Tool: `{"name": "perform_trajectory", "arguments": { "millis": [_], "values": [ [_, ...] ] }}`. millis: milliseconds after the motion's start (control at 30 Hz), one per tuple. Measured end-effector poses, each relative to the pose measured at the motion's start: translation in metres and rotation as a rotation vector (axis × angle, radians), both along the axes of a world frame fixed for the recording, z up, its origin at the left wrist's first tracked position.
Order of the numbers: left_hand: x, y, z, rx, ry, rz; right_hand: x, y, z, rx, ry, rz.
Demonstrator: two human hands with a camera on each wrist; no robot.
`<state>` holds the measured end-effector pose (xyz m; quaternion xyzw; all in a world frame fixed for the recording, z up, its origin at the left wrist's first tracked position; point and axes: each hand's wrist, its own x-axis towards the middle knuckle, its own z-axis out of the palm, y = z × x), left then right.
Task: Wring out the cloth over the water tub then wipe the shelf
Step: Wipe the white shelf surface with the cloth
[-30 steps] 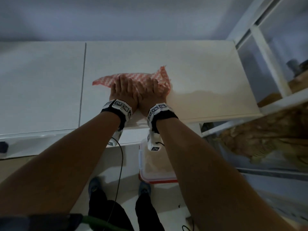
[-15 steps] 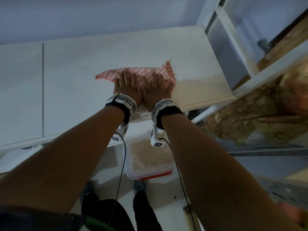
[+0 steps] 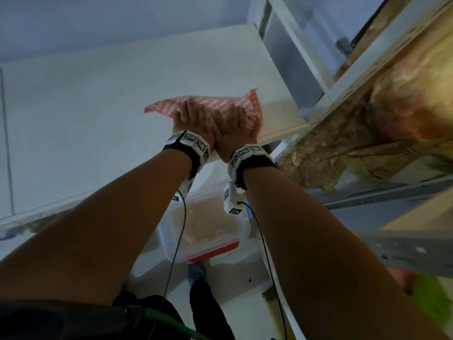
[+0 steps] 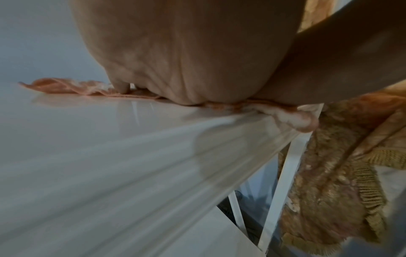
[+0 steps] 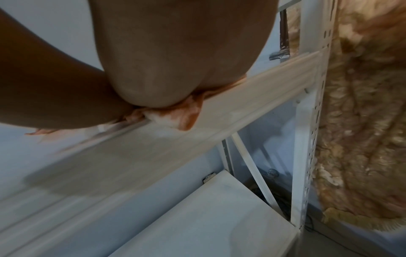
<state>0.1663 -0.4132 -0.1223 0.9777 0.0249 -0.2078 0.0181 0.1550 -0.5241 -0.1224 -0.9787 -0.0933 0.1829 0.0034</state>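
Observation:
A red-and-white checked cloth (image 3: 218, 104) lies spread on the white shelf (image 3: 98, 119), near its front right corner. My left hand (image 3: 193, 119) and right hand (image 3: 235, 121) press flat on it side by side, fingers straight. In the left wrist view the cloth (image 4: 66, 87) shows under the palm, and a fold of it hangs over the shelf's front edge (image 4: 292, 116). The right wrist view shows the same fold of cloth (image 5: 186, 111) draped over the edge. Below the shelf stands the water tub (image 3: 206, 229), clear with a red base.
A white upright post (image 3: 294, 45) and cross rails of the shelving frame stand at the right. A brown furry fabric (image 3: 367, 133) hangs to the right of the frame. A lower shelf board (image 5: 208, 217) sits below. My feet stand on the floor beside the tub.
Both hands have slid the cloth to the right along the shelf, toward its front right corner. A fold now hangs over the front edge. My head has turned, tilting the view.

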Motion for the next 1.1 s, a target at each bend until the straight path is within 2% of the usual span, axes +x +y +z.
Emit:
{"name": "perform_trajectory", "arguments": {
  "millis": [200, 567, 900, 1100],
  "values": [
    [-0.001, -0.007, 0.001, -0.008, 0.009, -0.026, -0.006, -0.007, 0.002, 0.0, -0.016, -0.035],
    [-0.001, -0.001, 0.009, -0.056, 0.065, -0.039, 0.004, -0.002, 0.004, -0.039, 0.145, -0.087],
    [0.001, 0.003, 0.011, -0.028, 0.062, -0.101, 0.016, 0.0, -0.003, -0.045, 0.117, -0.124],
    [-0.003, 0.011, 0.011, -0.02, 0.043, -0.12, 0.002, 0.01, -0.003, -0.066, 0.09, -0.135]
  ]
}}
